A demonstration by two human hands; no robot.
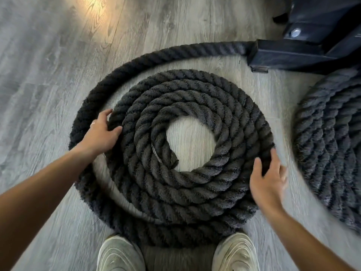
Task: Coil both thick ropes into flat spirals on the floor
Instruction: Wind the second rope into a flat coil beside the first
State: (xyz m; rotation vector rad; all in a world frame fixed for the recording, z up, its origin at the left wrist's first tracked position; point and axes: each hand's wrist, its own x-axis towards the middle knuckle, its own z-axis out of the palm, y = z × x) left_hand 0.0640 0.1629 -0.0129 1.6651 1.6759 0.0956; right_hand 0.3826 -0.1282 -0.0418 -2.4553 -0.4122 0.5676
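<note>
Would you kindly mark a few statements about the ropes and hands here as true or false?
1. The left hand rests on the centre coil. True.
2. The coil's outermost turn lies snug against it. False: floor shows between them on the left.
3. A second coil lies to the right. True.
4. The right hand is clenched round the rope. False: its fingers are spread.
5. The person is barefoot. False: pale shoes.

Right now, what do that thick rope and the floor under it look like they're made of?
The rope: dark twisted fibre, matte and fuzzy along its strands; natural or synthetic, I cannot tell. The floor: grey planks with printed-looking wood grain and a soft sheen, probably vinyl or laminate.
</note>
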